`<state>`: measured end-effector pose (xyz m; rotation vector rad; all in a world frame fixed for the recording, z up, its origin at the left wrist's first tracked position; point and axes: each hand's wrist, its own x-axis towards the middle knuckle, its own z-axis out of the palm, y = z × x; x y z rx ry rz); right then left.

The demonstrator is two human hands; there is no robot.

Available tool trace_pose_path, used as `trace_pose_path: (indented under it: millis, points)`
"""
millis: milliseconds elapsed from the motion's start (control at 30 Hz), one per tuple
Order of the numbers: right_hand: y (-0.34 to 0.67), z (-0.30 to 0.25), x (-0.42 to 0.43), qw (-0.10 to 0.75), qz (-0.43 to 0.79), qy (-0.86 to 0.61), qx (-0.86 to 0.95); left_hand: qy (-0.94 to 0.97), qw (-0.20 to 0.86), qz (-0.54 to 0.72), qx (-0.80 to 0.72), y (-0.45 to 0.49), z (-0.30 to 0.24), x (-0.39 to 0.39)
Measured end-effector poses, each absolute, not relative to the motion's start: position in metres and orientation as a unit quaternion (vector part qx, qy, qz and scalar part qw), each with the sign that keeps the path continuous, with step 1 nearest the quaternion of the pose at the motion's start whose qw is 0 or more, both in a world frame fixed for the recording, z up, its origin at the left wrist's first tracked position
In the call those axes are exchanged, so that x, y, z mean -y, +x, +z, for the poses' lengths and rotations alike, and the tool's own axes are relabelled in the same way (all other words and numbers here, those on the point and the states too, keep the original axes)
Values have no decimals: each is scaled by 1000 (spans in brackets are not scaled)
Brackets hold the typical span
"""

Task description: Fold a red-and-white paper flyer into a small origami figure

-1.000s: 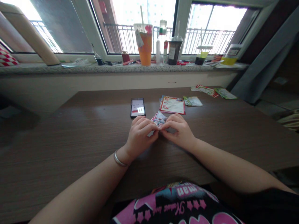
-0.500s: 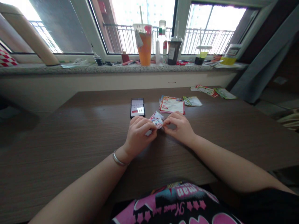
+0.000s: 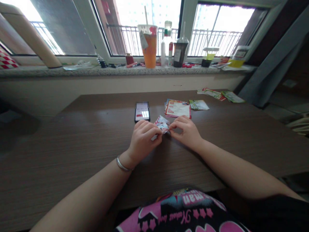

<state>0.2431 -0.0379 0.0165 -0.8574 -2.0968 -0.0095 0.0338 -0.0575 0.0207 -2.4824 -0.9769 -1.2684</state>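
Between my hands is a small piece of printed paper [image 3: 162, 122], white with red and bluish marks, creased or folded. My left hand [image 3: 145, 137], with a silver bracelet on its wrist, pinches the paper's near left edge between thumb and fingers. At the paper's right corner, the thumb and forefinger of my right hand [image 3: 185, 132] are closed in a pinch. A phone [image 3: 142, 111] with a lit screen lies just beyond my left hand. Beyond my right hand sits a stack of printed cards [image 3: 178, 108] with red borders.
Smaller green-and-white cards [image 3: 199, 104] lie right of the stack, and more cards [image 3: 213, 93] are spread at the table's far right. On the granite windowsill [image 3: 116, 71] stand an orange drink cup [image 3: 150, 50], a dark cup [image 3: 180, 53], bottles and small items. The brown table [image 3: 72, 145] extends around my arms.
The paper has shifted very slightly and its folds look a little different. Both hands keep their pinch in nearly the same place.
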Motion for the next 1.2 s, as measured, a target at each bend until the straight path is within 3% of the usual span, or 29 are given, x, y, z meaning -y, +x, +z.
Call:
trace_pose_path:
  millis: [233,800,1200]
  points:
    - [247,17,37,454,11,-357,816,-825,104,-446,332,32,19,55]
    - [243,18,42,402,-99,-304,858,-867,156,-359,308,32,23,58]
    - [248,18,39,383,-109,-329,857,-860,158,-318,365,25,21,50]
